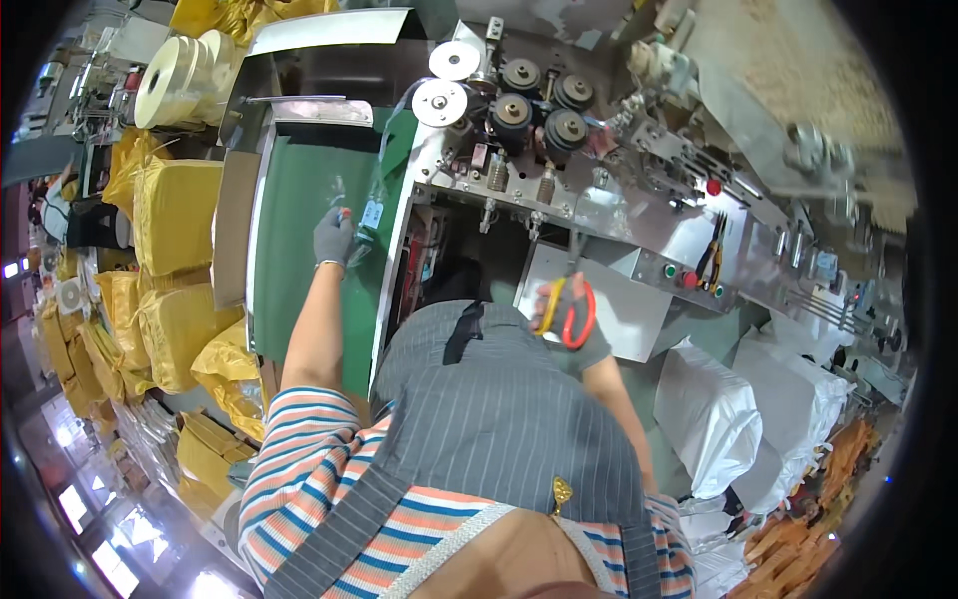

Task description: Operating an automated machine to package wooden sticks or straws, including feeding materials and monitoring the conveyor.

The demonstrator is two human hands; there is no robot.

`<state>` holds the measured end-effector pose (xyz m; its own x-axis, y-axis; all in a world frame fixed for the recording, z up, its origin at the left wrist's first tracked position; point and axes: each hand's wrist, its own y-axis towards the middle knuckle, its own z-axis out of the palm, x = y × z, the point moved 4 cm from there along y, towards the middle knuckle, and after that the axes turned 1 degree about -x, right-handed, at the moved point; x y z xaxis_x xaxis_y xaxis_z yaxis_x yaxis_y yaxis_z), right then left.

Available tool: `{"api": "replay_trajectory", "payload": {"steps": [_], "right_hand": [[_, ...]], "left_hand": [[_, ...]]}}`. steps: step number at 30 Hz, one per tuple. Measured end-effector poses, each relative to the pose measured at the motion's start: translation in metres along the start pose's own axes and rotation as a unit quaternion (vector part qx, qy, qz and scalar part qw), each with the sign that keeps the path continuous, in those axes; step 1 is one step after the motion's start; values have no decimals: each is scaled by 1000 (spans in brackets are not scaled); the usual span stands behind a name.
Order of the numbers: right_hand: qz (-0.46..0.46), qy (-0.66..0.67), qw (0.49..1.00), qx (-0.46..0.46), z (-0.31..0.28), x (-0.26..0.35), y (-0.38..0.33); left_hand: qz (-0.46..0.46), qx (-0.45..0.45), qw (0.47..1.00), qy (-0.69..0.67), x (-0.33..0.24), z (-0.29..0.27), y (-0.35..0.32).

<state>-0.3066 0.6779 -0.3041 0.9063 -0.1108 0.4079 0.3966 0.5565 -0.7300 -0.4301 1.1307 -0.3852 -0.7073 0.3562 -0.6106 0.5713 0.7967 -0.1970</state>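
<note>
My left hand (334,238), in a grey glove, is over the green conveyor belt (299,290) with its fingers drawn together. Faint glints of clear plastic show just beyond the fingertips; what they pinch is too small to name. Right beside it, a clear plastic strip with a pale blue label (371,215) lies along the belt's right side. My right hand (577,299), gloved in grey with bare fingertips, grips scissors (573,324) with red and yellow handles. Their blades point away from me, near a white panel under the machine.
A machine with black rollers (511,112) and white discs (440,103) stands ahead. Pliers (713,255) lie on its metal top by a red button (689,281). Yellow wrapped bundles (178,215) are stacked at left, white sacks (709,414) at right.
</note>
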Motion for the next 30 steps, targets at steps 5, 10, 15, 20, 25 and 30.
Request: {"api": "replay_trajectory", "payload": {"steps": [5,10,15,20,25,30], "right_hand": [[130,125,980,79,161,40,33],[115,85,990,-17,220,79,115],[121,192,966,-122,236,87,164],[92,169,957,-218,251,92,181],[88,202,956,-193,261,95,188],[80,179,951,-238,261,97,193]], "left_hand": [[31,23,999,-30,-17,42,46],[-41,123,989,-65,-7,57,97],[-173,243,936,-189,6,57,121],[-225,280,901,-242,2,53,126],[-226,283,898,-251,0,52,126],[-236,300,889,-252,2,51,125]]}}
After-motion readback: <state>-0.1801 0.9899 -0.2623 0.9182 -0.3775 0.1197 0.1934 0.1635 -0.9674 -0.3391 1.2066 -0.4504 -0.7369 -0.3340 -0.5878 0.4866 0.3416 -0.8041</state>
